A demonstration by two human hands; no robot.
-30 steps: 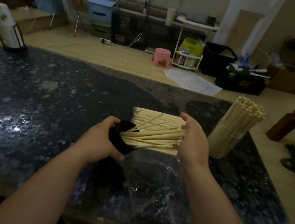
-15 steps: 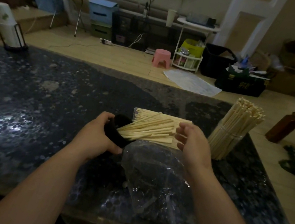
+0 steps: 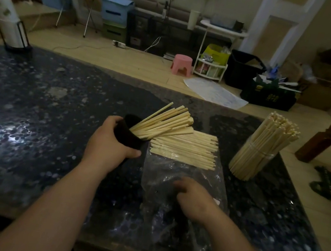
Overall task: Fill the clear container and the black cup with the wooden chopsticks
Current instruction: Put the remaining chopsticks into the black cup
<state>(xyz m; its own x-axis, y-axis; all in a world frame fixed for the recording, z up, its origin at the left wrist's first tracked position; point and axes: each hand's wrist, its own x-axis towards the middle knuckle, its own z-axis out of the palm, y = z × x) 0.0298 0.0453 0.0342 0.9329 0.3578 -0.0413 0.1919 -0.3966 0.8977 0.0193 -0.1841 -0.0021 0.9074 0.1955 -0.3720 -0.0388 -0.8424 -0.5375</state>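
Centrally, the left hand (image 3: 110,146) grips a tilted cup (image 3: 128,138) of chopsticks (image 3: 165,121), while the right hand (image 3: 193,199) (blurred, so its grip cannot be told) is over a bag (image 3: 163,169) lower in the frame.

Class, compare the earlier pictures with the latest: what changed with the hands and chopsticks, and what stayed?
The right hand let go of the chopstick bundle, now in the black cup, and drew back over the plastic bag. The left hand still grips the cup. Clear container and loose chopsticks unchanged.

Pale wooden chopsticks (image 3: 184,149), glossy speckled table (image 3: 27,123)
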